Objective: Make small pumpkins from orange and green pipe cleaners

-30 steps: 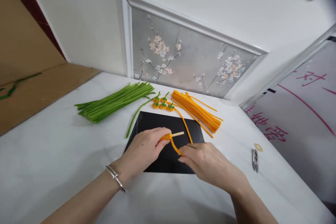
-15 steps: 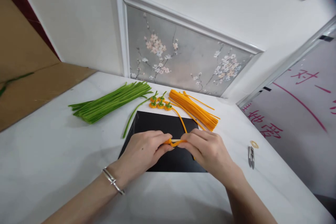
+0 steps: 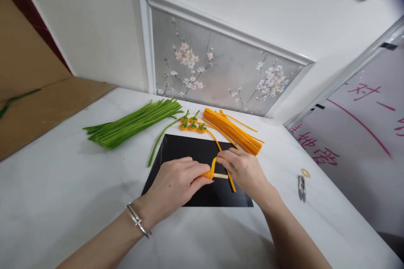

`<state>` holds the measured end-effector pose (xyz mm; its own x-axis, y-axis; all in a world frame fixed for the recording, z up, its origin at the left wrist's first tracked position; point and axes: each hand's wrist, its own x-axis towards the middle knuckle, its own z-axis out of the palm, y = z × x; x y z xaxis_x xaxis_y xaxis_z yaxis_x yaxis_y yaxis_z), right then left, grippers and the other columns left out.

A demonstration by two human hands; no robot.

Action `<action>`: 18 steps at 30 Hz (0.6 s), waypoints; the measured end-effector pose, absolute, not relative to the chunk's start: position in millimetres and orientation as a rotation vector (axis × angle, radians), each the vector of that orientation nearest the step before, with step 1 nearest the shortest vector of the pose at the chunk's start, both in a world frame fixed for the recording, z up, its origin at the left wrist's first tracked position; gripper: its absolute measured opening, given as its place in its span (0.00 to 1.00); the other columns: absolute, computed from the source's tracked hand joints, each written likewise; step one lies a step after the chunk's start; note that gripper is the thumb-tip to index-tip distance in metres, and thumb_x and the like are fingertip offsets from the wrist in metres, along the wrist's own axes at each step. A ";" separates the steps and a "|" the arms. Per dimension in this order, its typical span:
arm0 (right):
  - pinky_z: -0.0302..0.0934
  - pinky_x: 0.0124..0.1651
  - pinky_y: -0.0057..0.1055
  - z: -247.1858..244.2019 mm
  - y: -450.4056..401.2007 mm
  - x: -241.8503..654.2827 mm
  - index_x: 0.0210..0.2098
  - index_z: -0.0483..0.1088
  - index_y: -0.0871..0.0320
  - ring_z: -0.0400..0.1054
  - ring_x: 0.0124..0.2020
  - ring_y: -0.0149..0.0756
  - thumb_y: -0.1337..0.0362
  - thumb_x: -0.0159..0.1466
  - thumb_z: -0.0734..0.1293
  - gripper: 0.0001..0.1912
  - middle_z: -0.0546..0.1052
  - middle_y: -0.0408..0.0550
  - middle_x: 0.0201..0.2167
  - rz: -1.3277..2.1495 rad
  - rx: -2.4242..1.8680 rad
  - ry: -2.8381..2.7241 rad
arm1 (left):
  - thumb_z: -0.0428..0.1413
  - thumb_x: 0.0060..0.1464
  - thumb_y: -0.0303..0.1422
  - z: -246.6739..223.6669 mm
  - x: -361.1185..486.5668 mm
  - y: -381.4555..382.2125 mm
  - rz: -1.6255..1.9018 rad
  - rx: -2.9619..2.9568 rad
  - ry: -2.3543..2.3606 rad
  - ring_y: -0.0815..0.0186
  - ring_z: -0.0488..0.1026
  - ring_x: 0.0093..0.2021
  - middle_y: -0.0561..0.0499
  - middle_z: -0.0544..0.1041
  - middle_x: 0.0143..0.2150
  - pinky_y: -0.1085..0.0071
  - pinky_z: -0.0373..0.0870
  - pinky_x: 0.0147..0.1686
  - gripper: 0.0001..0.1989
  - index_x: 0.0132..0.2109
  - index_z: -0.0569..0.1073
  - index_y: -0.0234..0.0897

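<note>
Above a black mat [image 3: 202, 197], my left hand [image 3: 181, 178] pinches a thin pale stick [image 3: 221, 175] at the end wrapped in orange pipe cleaner. The stick's bare end points right. My right hand [image 3: 244, 172] is closed on the orange pipe cleaner [image 3: 213, 165], which rises in a bend from the wrapped part. Another orange strand [image 3: 232, 185] lies on the mat below my right fingers. Behind the mat sit several small orange pieces with green tops [image 3: 192, 126].
A bundle of green pipe cleaners [image 3: 132, 125] lies at the back left, and an orange bundle [image 3: 233, 131] at the back right. Small snips [image 3: 302, 189] and a pale ring [image 3: 305, 172] are on the right. Behind stands a framed flower panel [image 3: 221, 59].
My right hand has moved off the stick and slightly up, lifting the orange pipe cleaner into a bend. The stick's bare end now shows. My left hand has shifted slightly right.
</note>
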<state>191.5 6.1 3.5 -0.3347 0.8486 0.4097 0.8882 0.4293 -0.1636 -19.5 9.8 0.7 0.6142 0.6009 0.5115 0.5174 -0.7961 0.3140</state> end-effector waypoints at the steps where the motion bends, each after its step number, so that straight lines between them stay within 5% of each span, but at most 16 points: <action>1: 0.57 0.31 0.26 2.7 5.3 190.3 0.40 0.74 0.55 0.72 0.30 0.33 0.60 0.70 0.59 0.12 0.77 0.44 0.31 -0.111 -1.501 -2.297 | 0.54 0.60 0.32 0.5 -19.8 10.0 0.955 2.676 0.964 0.68 0.68 0.28 0.57 0.76 0.28 0.72 0.60 0.28 0.05 0.36 0.73 0.39; 8: 0.49 0.27 0.26 1.0 -1.7 179.2 0.39 0.72 0.56 0.70 0.28 0.31 0.68 0.68 0.60 0.09 0.76 0.44 0.31 0.016 -1.551 -2.506 | 0.57 0.58 0.32 -3.1 -23.0 10.7 1.064 2.576 1.045 0.68 0.72 0.32 0.55 0.78 0.34 0.73 0.65 0.32 0.17 0.55 0.69 0.43; 18: 0.45 0.25 0.28 -2.9 -0.1 179.3 0.33 0.70 0.56 0.66 0.24 0.30 0.70 0.67 0.60 0.09 0.73 0.41 0.27 -0.007 -1.505 -2.587 | 0.56 0.58 0.29 7.7 -19.2 6.1 0.966 2.394 0.900 0.72 0.72 0.31 0.60 0.78 0.33 0.76 0.64 0.31 0.10 0.45 0.76 0.47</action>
